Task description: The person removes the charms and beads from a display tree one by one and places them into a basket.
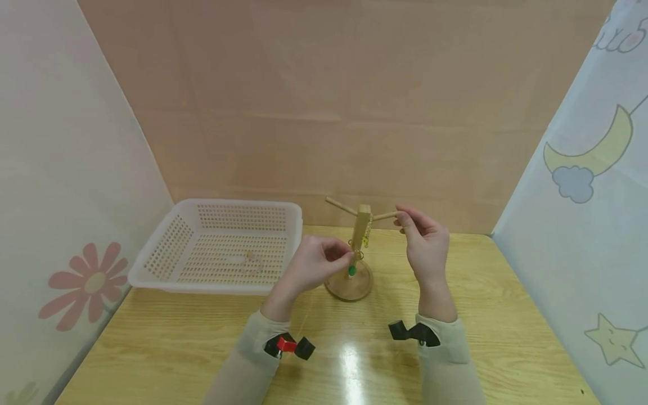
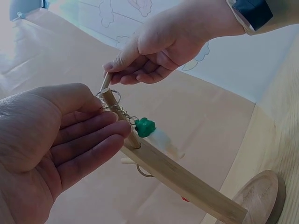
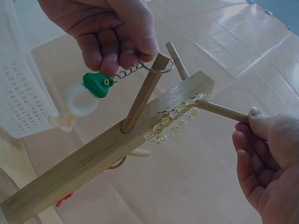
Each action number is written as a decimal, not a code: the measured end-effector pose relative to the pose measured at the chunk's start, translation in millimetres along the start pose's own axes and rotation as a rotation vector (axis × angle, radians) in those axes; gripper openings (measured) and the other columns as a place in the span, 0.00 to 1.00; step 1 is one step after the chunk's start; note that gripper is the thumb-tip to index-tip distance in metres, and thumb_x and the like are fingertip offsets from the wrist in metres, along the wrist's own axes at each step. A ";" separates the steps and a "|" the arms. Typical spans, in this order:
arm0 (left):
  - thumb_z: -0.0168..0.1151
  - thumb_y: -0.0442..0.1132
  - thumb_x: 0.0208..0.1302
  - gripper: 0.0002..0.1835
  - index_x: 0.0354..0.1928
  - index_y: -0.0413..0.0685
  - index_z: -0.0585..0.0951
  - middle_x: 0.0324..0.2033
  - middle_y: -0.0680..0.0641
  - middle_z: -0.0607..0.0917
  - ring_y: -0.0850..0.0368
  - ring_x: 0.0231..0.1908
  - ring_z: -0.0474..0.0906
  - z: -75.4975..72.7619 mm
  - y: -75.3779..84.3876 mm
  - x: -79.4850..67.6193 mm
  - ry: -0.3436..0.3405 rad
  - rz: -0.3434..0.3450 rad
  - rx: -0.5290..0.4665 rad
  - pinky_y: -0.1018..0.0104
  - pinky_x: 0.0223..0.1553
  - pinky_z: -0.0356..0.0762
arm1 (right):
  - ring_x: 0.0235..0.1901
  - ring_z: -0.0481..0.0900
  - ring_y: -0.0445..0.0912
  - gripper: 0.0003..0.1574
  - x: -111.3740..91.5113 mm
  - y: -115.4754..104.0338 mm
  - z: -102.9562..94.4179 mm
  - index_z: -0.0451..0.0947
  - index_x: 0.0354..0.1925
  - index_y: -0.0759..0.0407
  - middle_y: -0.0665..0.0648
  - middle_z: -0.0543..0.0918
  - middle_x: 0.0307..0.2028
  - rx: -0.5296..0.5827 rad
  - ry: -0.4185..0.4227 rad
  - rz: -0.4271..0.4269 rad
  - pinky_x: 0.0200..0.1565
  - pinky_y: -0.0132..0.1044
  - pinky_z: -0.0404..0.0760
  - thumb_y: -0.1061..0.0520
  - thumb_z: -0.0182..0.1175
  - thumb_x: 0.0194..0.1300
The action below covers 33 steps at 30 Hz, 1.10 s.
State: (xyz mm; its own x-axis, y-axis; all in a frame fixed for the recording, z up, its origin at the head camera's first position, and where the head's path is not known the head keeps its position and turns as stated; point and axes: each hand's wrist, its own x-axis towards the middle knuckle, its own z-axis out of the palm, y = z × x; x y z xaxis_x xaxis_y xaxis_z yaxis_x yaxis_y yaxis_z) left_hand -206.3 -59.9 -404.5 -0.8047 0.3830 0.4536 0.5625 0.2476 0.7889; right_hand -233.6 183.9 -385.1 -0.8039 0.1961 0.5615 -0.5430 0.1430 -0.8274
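Note:
My left hand (image 1: 315,263) pinches the metal ring (image 3: 164,70) of a keychain between thumb and fingers. In the right wrist view that ring loops around the tip of a front peg on a wooden peg stand (image 1: 360,228). From its chain dangles a green and white charm (image 3: 96,85). My right hand (image 1: 427,247) pinches the end of an upper peg (image 3: 224,112) with thumb and forefinger. A clear and yellowish beaded bracelet (image 3: 175,116) hangs on this peg near the post. Lower down, another ring (image 3: 119,163) hangs on a short peg, with a red piece (image 3: 64,199) below.
A white perforated plastic basket (image 1: 212,289) stands left of the stand, with a pale beaded strand (image 1: 251,263) inside. The stand's round base (image 1: 349,289) rests on the wooden table (image 1: 481,315). Cloth-covered walls enclose the back and both sides.

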 end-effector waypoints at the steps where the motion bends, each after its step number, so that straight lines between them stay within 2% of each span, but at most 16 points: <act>1: 0.71 0.32 0.70 0.03 0.38 0.42 0.91 0.33 0.53 0.92 0.65 0.31 0.86 0.0 0.1 0.0 -0.001 0.003 -0.002 0.67 0.35 0.88 | 0.36 0.88 0.43 0.13 0.0 -0.2 -0.1 0.88 0.52 0.72 0.43 0.91 0.34 0.000 -0.002 -0.001 0.39 0.29 0.83 0.62 0.67 0.75; 15: 0.70 0.29 0.69 0.03 0.38 0.41 0.91 0.33 0.51 0.92 0.64 0.32 0.87 -0.8 2.4 -0.9 -0.037 0.047 -0.060 0.65 0.36 0.89 | 0.36 0.88 0.44 0.12 0.1 -1.2 -0.7 0.89 0.52 0.69 0.44 0.91 0.34 -0.005 -0.004 0.000 0.39 0.29 0.84 0.62 0.68 0.75; 26: 0.71 0.30 0.69 0.03 0.39 0.42 0.91 0.34 0.52 0.92 0.63 0.34 0.88 -3.0 4.4 -2.7 -0.054 0.049 -0.076 0.65 0.37 0.89 | 0.36 0.88 0.40 0.12 -0.8 -0.4 -1.3 0.89 0.52 0.69 0.45 0.91 0.35 0.002 -0.009 -0.008 0.39 0.30 0.84 0.63 0.68 0.75; 33: 0.71 0.29 0.69 0.03 0.39 0.41 0.91 0.34 0.51 0.92 0.63 0.33 0.87 -4.1 3.7 -2.5 -0.055 0.079 -0.074 0.65 0.36 0.89 | 0.35 0.88 0.39 0.12 -0.5 -1.1 -1.0 0.89 0.52 0.69 0.44 0.91 0.35 0.001 -0.006 -0.010 0.39 0.29 0.84 0.63 0.68 0.75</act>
State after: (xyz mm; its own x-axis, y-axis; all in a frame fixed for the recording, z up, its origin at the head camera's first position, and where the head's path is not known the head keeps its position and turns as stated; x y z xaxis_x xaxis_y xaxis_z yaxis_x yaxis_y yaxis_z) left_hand -203.0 -63.6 -401.1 -0.7458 0.4471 0.4938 0.6065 0.1494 0.7809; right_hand -232.4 184.6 -384.4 -0.7998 0.1885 0.5699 -0.5516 0.1437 -0.8217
